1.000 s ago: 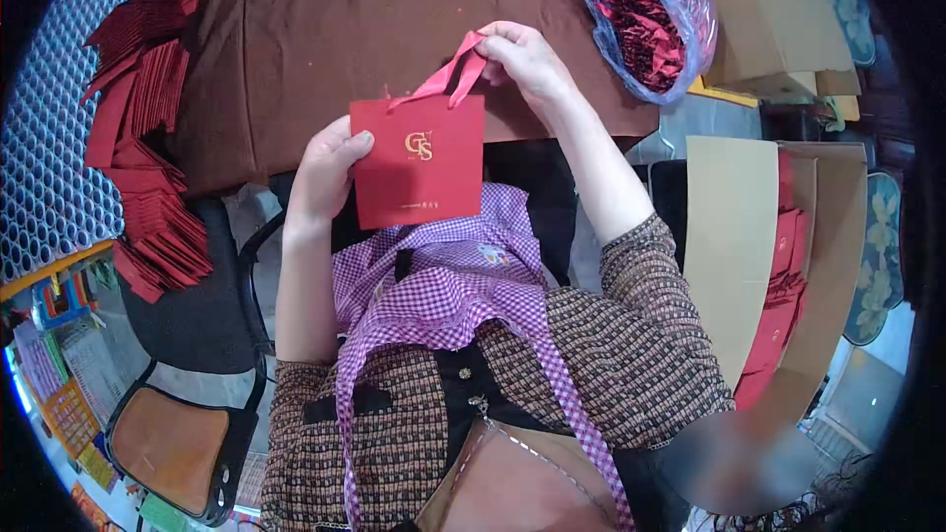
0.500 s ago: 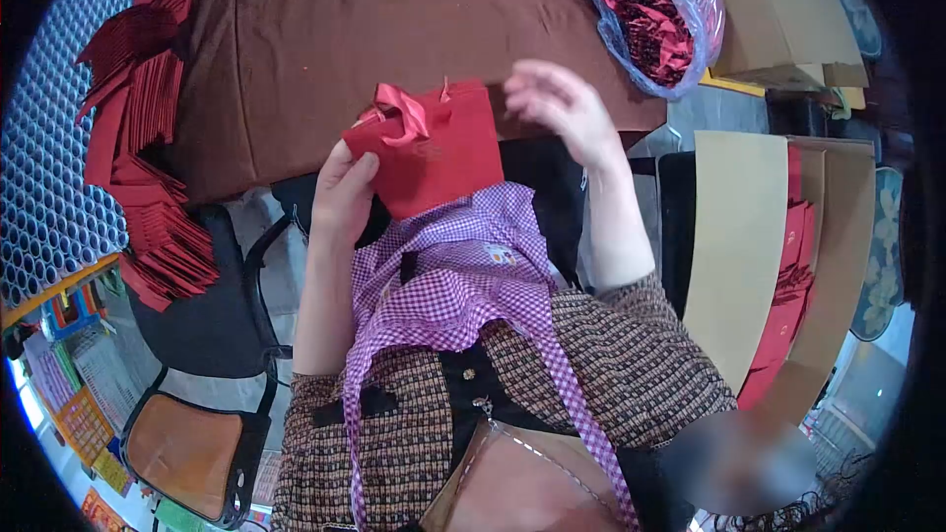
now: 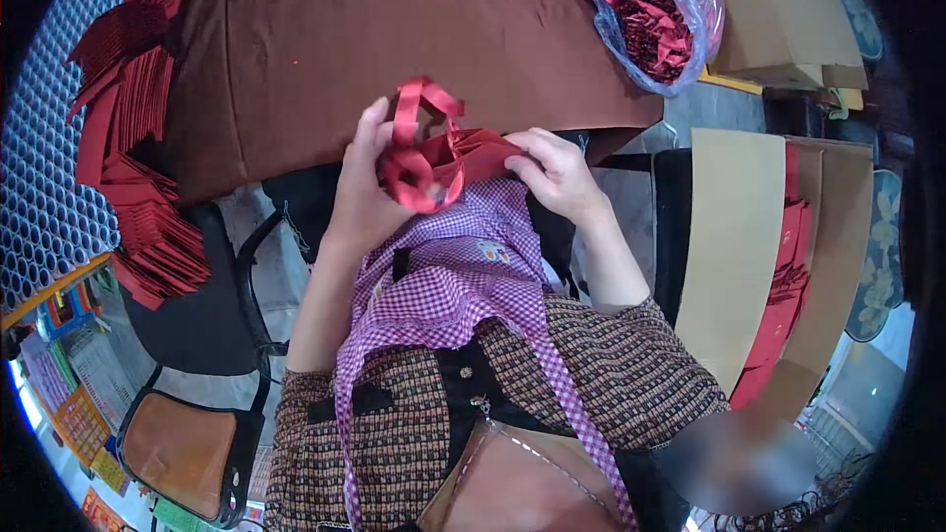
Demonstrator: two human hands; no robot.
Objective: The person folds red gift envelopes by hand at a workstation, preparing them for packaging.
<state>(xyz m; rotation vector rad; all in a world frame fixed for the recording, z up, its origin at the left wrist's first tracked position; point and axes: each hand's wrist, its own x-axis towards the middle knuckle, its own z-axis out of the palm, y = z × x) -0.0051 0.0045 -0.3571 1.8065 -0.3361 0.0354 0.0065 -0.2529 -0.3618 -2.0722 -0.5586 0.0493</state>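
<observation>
A red gift bag with looped red ribbon handles is held above my lap, its open top turned up toward me. My right hand pinches the bag's right end between thumb and fingers. Around its left end is my left hand, with fingers on the far side and the thumb partly hidden by a ribbon loop. The ribbon and the bag's left part are somewhat blurred.
A brown cloth-covered table lies ahead. Folded red bags are stacked at left. A clear plastic bag holds shiny red pieces. An open carton with red bags stands at right, and a chair at lower left.
My right hand has come down and taken hold of the bag's right end. The bag has tipped from showing its front to showing its top, and the ribbons have swung out.
</observation>
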